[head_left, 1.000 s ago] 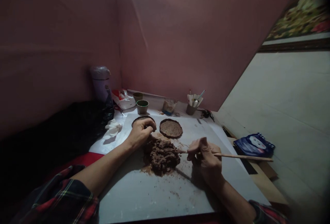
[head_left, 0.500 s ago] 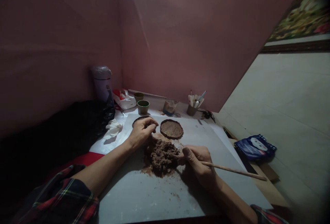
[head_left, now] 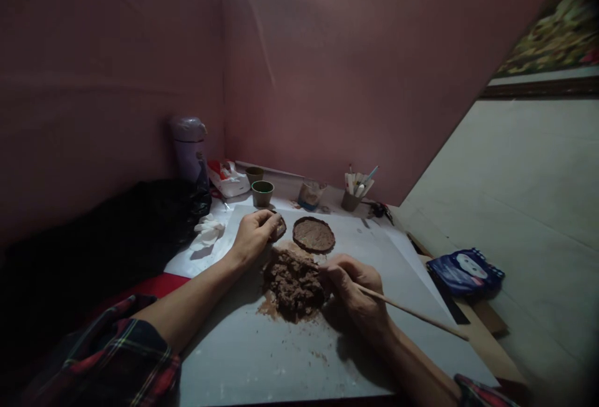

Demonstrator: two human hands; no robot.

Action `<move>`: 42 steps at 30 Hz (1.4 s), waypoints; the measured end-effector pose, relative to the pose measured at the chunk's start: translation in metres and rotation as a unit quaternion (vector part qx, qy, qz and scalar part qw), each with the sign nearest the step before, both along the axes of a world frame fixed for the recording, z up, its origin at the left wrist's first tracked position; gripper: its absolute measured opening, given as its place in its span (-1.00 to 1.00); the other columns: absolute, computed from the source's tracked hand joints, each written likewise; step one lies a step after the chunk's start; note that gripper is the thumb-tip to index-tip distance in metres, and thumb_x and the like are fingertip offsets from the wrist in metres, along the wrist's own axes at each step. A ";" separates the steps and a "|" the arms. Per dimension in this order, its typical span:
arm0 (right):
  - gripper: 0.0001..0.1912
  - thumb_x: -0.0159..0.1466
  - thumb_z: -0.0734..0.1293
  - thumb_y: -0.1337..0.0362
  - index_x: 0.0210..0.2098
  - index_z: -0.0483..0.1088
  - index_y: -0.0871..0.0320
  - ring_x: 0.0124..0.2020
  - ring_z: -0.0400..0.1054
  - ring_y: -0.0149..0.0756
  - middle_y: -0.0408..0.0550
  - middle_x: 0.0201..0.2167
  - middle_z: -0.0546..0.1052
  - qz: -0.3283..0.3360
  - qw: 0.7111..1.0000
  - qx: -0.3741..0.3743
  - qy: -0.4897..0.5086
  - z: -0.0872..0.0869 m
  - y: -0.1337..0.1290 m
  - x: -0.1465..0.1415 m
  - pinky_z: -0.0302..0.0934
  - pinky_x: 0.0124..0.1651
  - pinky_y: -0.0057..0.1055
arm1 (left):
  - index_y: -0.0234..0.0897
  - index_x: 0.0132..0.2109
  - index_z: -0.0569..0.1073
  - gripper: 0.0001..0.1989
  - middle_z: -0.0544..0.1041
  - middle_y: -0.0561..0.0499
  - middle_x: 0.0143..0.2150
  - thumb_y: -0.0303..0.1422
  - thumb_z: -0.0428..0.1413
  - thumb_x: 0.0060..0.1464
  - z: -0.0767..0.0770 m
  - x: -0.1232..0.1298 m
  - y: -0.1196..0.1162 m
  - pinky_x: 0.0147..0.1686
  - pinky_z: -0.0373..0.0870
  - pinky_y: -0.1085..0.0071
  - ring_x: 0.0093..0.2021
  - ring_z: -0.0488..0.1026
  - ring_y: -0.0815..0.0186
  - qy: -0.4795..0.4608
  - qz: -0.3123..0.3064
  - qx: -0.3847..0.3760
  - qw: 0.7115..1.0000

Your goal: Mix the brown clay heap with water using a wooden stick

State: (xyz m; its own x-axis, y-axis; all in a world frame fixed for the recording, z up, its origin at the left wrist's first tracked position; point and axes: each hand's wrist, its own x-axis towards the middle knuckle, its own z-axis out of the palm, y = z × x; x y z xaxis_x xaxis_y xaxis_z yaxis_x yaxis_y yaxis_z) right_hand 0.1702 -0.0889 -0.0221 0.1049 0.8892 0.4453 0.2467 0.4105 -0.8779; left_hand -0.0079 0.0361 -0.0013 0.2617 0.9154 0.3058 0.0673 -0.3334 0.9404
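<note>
A crumbly brown heap (head_left: pixel 294 285) lies on the pale board. Over the left one of two round brown discs (head_left: pixel 279 230) is my left hand (head_left: pixel 255 233), its fingers pinched together at the disc; whatever is between the fingertips is too small to tell. The right disc (head_left: pixel 313 234), with a raised rim, lies flat behind the heap. My right hand (head_left: pixel 358 288) is closed around a thin wooden stick (head_left: pixel 412 312) at the heap's right edge, the stick slanting out to the lower right. Its front end is hidden by the fingers.
Two green cups (head_left: pixel 262 195), a stained clear cup (head_left: pixel 311 195) and a pen holder (head_left: pixel 350 200) stand along the back. A white glove (head_left: pixel 207 231) and black plastic (head_left: pixel 116 232) lie left. A blue pouch (head_left: pixel 465 269) is at the right.
My left hand has drawn slightly back, uncovering more of the left disc. My right hand has shifted a little, and the stick's far end has swung down and left.
</note>
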 end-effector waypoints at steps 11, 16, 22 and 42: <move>-0.51 0.31 0.21 0.06 -0.59 0.48 0.22 -0.62 0.29 -0.39 -0.07 -0.67 0.44 0.014 1.000 -0.010 -0.025 0.005 0.002 0.008 0.11 -0.55 -0.47 | -0.34 -0.54 0.37 -0.67 0.33 0.09 -0.62 -0.16 0.05 0.01 0.001 0.000 0.000 -0.50 0.15 0.47 -0.57 0.23 0.44 0.010 0.003 0.012 1.000; -0.49 0.29 0.22 0.00 -0.59 0.51 0.20 -0.66 0.25 -0.41 -0.06 -0.71 0.42 0.001 0.997 0.004 0.075 0.003 -0.005 0.010 0.03 -0.64 -0.50 | -0.34 -0.53 0.39 -0.70 0.36 0.07 -0.61 -0.18 0.07 -0.01 0.001 0.001 0.000 -0.52 0.16 0.48 -0.56 0.24 0.43 -0.007 0.004 0.009 1.000; -0.44 0.28 0.22 -0.01 -0.70 0.41 0.20 -0.75 0.11 -0.49 -0.11 -0.79 0.32 -0.056 0.972 0.043 0.224 0.016 -0.003 0.017 -0.18 -0.75 -0.54 | -0.34 -0.56 0.38 -0.69 0.34 0.08 -0.64 -0.20 0.07 -0.02 0.003 0.001 -0.002 -0.52 0.17 0.47 -0.58 0.23 0.44 -0.007 -0.004 0.011 1.000; -0.35 0.27 0.18 -0.11 -0.79 0.25 0.17 -0.80 0.02 -0.50 -0.20 -0.85 0.17 -0.074 0.964 0.020 0.255 0.019 0.005 0.022 -0.15 -0.76 -0.52 | -0.32 -0.57 0.38 -0.71 0.34 0.07 -0.65 -0.26 0.08 0.01 0.003 0.001 -0.003 -0.55 0.15 0.46 -0.60 0.22 0.44 0.001 -0.013 0.008 1.000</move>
